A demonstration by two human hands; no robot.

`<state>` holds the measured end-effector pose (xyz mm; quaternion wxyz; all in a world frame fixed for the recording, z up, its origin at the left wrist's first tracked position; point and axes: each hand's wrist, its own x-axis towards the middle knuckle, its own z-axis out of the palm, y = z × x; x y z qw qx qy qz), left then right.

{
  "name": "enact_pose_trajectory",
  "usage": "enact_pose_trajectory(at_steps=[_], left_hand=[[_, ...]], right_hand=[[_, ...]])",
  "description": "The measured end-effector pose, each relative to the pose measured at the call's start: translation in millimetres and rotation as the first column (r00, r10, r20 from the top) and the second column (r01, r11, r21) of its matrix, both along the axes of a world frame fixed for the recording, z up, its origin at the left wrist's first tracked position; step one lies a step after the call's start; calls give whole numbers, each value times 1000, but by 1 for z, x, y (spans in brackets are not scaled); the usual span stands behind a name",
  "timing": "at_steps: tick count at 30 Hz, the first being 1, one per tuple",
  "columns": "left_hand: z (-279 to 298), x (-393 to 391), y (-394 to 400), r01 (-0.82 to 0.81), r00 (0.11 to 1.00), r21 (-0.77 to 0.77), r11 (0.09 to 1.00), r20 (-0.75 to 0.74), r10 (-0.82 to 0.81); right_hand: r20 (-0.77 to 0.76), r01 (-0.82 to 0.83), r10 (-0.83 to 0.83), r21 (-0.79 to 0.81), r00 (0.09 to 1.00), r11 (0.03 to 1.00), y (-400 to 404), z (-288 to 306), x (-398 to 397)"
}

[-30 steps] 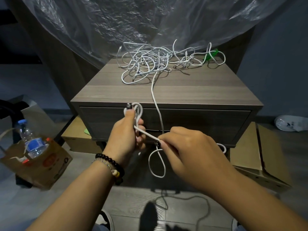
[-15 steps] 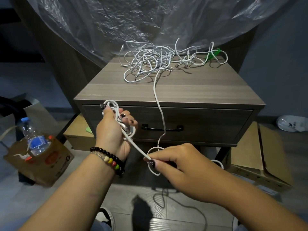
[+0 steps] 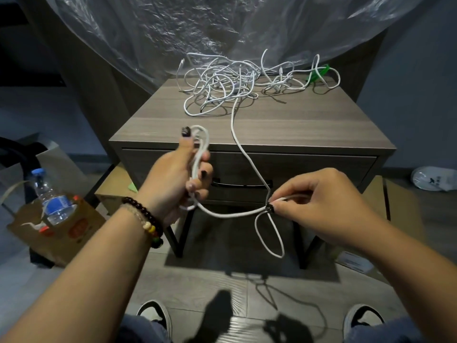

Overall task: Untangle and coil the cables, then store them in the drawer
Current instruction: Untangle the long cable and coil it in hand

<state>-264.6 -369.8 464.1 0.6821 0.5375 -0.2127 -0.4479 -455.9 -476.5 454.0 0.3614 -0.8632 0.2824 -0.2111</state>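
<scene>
From the head view, your left hand (image 3: 173, 177) is curled round a small coil (image 3: 200, 154) of the white cable (image 3: 232, 214), loops sticking out above the thumb and below the fist, while your right hand (image 3: 319, 204) pinches the same cable between thumb and fingertips, a slack loop hanging just under that pinch. From the pinch the cable climbs up and away over the cabinet (image 3: 252, 129) edge to the tangle (image 3: 237, 82) at the back of its top; the drawer (image 3: 321, 169), closed, sits right behind both hands
</scene>
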Motion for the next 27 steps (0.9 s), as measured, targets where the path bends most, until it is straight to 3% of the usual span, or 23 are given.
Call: enact_pose_trajectory(at_steps=[3, 13, 17, 27], left_hand=[[-5, -14, -4, 38, 988, 31, 999, 147, -42], [-18, -33, -5, 303, 948, 106, 947, 69, -311], [-26, -44, -6, 359, 924, 170, 918, 72, -375], [-26, -49, -10, 430, 891, 115, 896, 108, -441]], right_hand=[[51, -27, 31, -90, 998, 996, 6, -4, 3], [286, -55, 126, -244, 950, 968, 9, -3, 6], [300, -40, 111, -232, 947, 972, 10, -5, 7], [317, 115, -82, -89, 945, 989, 3, -1, 7]])
